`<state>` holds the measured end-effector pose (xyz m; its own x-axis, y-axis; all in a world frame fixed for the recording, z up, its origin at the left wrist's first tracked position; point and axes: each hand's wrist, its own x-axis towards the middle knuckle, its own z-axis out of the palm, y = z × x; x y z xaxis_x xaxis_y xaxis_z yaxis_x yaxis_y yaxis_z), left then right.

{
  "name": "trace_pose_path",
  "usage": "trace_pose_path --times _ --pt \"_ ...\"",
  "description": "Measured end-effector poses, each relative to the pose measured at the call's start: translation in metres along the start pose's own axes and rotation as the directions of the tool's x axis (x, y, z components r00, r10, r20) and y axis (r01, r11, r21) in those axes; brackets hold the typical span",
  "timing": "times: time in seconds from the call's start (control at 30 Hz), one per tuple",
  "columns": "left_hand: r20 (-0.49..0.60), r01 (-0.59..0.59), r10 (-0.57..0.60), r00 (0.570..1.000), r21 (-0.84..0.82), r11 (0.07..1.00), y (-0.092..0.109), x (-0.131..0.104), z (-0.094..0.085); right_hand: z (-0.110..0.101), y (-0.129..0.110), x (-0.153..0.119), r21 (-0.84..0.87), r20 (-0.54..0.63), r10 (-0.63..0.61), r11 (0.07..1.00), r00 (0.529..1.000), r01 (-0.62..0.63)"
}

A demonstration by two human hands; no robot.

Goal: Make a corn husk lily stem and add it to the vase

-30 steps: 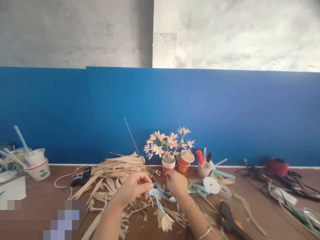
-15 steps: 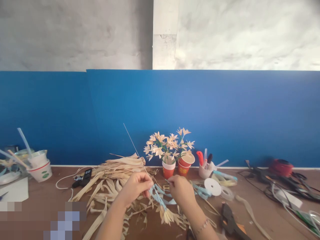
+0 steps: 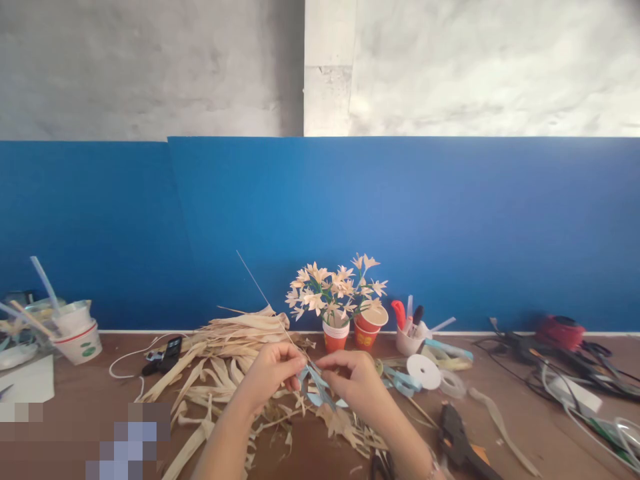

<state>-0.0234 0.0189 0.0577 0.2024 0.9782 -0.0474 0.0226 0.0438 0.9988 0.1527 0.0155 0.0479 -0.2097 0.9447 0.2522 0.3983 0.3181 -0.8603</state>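
Note:
My left hand (image 3: 275,370) pinches a thin wire stem (image 3: 255,282) that slants up and to the left. Pale blue tape (image 3: 316,385) shows around and below the stem's lower part, between my two hands. My right hand (image 3: 353,380) is closed, thumb and fingertips at the blue tape close beside my left fingertips; the exact grip is partly hidden. Pale husk petals (image 3: 340,427) show below the right hand, and which belong to the stem I cannot tell. Dried corn husks (image 3: 245,333) lie spread beneath and left of the left hand.
Husk flowers (image 3: 340,287) stand in a red paper cup (image 3: 335,337), beside another red cup (image 3: 367,333). To the right are a white spool (image 3: 425,371), a cup of tools (image 3: 409,341) and a black glue gun (image 3: 457,437). Scissors (image 3: 383,463) lie at the front edge.
My right hand has moved left and turned, its fingertips now close to my left hand at the stem. The flower head at the stem's lower end no longer shows clearly.

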Motion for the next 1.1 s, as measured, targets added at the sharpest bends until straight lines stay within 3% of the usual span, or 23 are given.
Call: trace_pose_path --times 0.47,0.63,0.8,1.1 --pt "-0.011 0.006 -0.006 1.0 0.056 0.998 -0.002 0.001 0.003 0.002 -0.003 -0.002 -0.073 0.0 -0.014 0.997 1.0 0.014" --pt "-0.047 0.005 -0.003 0.999 0.062 0.998 -0.001 0.0 0.007 0.003 -0.011 -0.007 -0.255 -0.019 -0.091 0.963 0.996 0.083" --pt "-0.083 0.001 0.0 0.997 0.008 1.0 -0.004 0.003 0.014 0.013 -0.014 -0.013 -0.555 -0.168 -0.291 0.818 0.942 0.154" --pt "-0.102 -0.022 0.021 0.995 -0.004 1.0 -0.009 0.007 0.017 0.03 -0.002 -0.011 -0.558 -0.263 -0.421 0.8 0.868 0.219"
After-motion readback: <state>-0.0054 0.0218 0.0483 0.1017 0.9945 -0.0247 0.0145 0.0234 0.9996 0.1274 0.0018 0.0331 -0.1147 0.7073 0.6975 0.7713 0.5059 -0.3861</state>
